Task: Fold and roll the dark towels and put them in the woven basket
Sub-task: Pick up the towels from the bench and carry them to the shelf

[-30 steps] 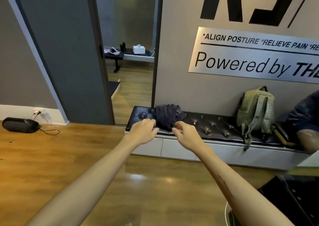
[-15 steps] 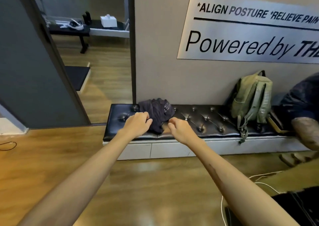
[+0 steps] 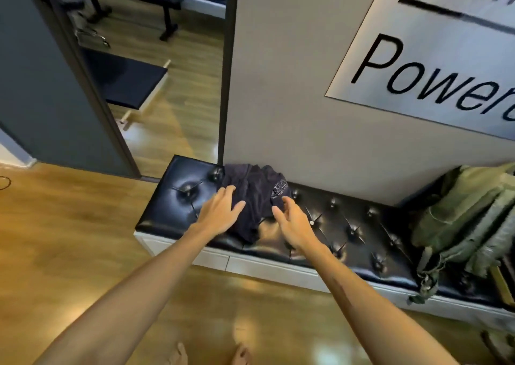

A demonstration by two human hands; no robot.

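Setting: tufted black bench (image 3: 348, 225) against a beige wall, wooden floor in front, open doorway off the bench's left end.
Dark towels: crumpled navy heap (image 3: 250, 194) on the bench's left part, back against the wall, a printed logo showing on its right side.
Left hand (image 3: 220, 211): fingers spread and straight, lying on the heap's left side, gripping nothing.
Right hand (image 3: 292, 222): fingers loosely spread, at the heap's right edge; contact unclear.
Risk: probably a one-sided grab drags the bundle off the bench's slick front edge; tangled layers may lift together.
Containers: woven basket not in view; olive backpack (image 3: 468, 219) stands at the bench's right end, contents hidden.
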